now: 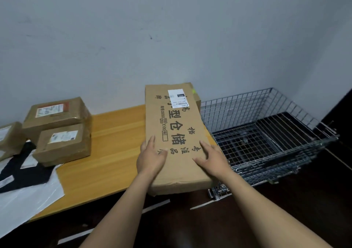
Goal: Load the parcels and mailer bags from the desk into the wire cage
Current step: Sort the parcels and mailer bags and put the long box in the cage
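A long flat cardboard parcel (175,131) with black printed characters and a white label lies at the right end of the wooden desk (112,146), its near end jutting past the desk's front edge. My left hand (152,157) grips its left edge and my right hand (212,159) presses on its top near the right edge. The wire cage (266,133) stands on the floor right of the desk, with nothing visible inside. Two taped brown boxes (57,114) (62,145) sit stacked at the desk's left, with black and white mailer bags (24,173) beside them.
A third brown parcel (9,137) shows at the far left edge. Another box corner (198,99) peeks from behind the long parcel. The grey wall runs close behind desk and cage. The floor is dark with white tape strips (158,205).
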